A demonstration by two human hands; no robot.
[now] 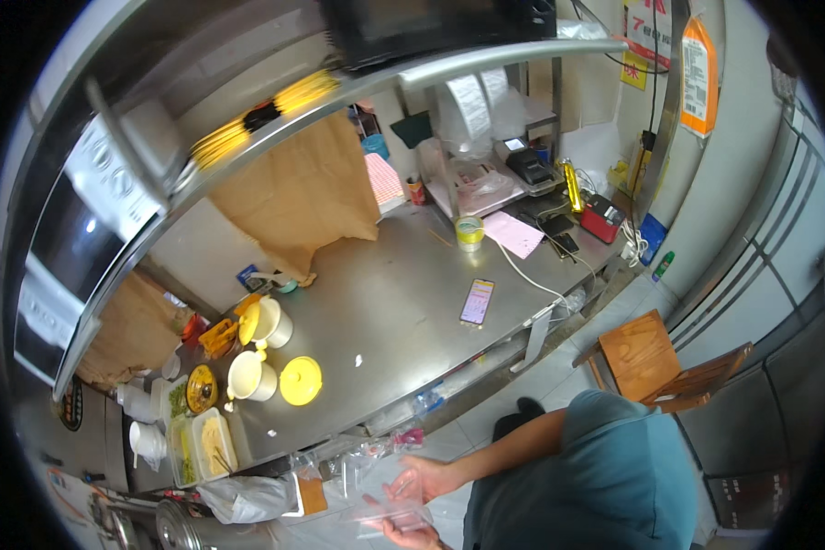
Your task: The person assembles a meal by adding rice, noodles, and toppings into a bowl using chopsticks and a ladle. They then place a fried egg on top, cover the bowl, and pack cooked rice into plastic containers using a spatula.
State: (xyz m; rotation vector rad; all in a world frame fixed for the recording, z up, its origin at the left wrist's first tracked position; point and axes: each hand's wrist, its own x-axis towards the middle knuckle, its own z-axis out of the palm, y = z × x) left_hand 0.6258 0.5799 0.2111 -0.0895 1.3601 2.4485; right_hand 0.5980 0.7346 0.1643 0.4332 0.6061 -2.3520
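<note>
At the lower edge, both hands are on see-through plastic that looks like a thin clear container [387, 515]; its exact shape is hard to make out. My left hand [414, 535] grips it from below, fingers partly visible through it. Just above, my right hand [438, 478] has its fingers curled around a clear part of the plastic. My right forearm reaches in from a teal sleeve. Clear plastic packaging [362, 454] hangs at the counter edge beyond the hands, near a white plastic bag [247, 498].
The steel counter [376, 284] bears a phone [478, 302], cream pots [252, 376], a yellow lid [301, 380], food tubs [214, 445], a tape roll [469, 233] and a scale with bags [486, 188]. A metal shelf rail [522, 53] runs overhead. Behind stands a wooden chair [637, 353].
</note>
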